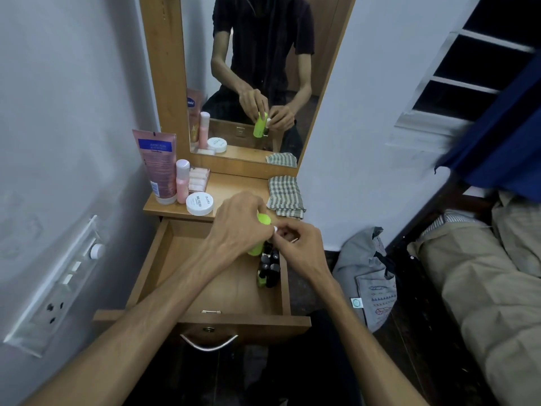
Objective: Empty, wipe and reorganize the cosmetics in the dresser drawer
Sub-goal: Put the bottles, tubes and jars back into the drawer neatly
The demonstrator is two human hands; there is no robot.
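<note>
Lime-green bottle (260,230) is what I'm holding in my left hand (237,221), fingers curled round it, upright-ish over the back right part of the open drawer (164,259). My right hand (295,244) is pinching something small and white (275,228) right beside the bottle's top, can't really tell what it is from here, too tiny. In the mirror (263,68) it's looking like a little white bottle or cap held against the green one.

Down in the drawer, a bunch of small dark nail polish bottles (270,263) are sitting bunched along the right wall, and 1 yellow-green one (261,278) is at the near end of that bunch. The remaining drawer floor is showing bare wood.

Up on the dresser top (231,186) I'm seeing, left side: a tall pink tube (156,165) standing on its cap, a pink bottle with a white cap (182,181) just beside it, a pinkish box of little white pieces (199,179) behind that, and a round white jar (199,203) in front near the edge. A folded checked cloth (285,196) is lying on the right end of the top, against the wall.

A grey bag (369,276) is slumping on the floor to the right of the dresser.
</note>
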